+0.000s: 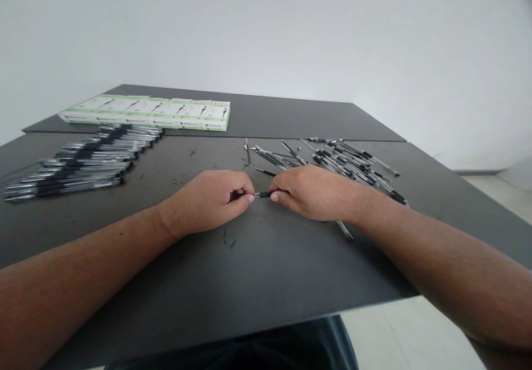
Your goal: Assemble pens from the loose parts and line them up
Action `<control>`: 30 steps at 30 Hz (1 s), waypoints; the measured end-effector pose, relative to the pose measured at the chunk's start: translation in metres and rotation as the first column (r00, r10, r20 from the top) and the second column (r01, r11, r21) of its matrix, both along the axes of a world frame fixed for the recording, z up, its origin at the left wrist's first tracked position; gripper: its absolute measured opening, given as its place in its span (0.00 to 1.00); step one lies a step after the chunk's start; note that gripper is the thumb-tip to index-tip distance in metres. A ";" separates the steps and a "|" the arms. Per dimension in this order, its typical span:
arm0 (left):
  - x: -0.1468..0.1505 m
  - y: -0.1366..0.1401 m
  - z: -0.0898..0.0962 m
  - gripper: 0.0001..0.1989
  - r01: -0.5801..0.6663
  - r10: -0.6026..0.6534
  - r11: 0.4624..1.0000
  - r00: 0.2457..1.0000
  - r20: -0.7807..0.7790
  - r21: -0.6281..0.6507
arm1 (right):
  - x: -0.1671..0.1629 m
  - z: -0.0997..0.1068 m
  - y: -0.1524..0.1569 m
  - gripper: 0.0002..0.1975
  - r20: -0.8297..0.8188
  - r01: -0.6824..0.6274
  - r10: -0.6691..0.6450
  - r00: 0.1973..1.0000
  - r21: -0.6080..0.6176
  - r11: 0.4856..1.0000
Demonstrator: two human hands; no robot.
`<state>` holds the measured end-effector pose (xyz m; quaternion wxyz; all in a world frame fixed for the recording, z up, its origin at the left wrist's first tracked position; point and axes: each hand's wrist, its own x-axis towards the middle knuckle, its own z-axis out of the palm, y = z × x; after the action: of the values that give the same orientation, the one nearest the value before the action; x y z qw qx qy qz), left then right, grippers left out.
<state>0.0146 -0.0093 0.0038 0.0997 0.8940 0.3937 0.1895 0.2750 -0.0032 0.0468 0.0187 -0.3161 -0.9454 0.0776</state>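
Above the middle of the dark table, a pen (pixel 265 194) with a black grip spans the small gap between my two hands. My left hand (pixel 220 199) pinches its pale tip end between thumb and forefinger; what else lies inside those fingers is hidden. The black grip side is held by my right hand (pixel 310 193), which covers the rest of the barrel. Loose pens and pen parts (pixel 349 165) lie scattered behind and beside my right hand. One clear barrel (pixel 344 230) pokes out below the right wrist.
A long row of pens (pixel 83 162) lies side by side at the left. Behind it, several white and green boxes (pixel 162 114) stand in a line on the rear table (pixel 286 116). Small dark marks (pixel 228 240) dot the front tabletop (pixel 249 276).
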 end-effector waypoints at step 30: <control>0.002 -0.001 0.002 0.11 -0.025 0.025 1.000 0.999 -0.030 -0.006 | 0.001 0.001 -0.001 0.09 0.006 0.073 -0.073 0.997 0.046 0.996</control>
<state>0.0162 -0.0108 0.0062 0.0941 0.8914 0.4068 0.1762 0.2757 -0.0040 0.0479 0.0250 -0.3502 -0.9348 0.0540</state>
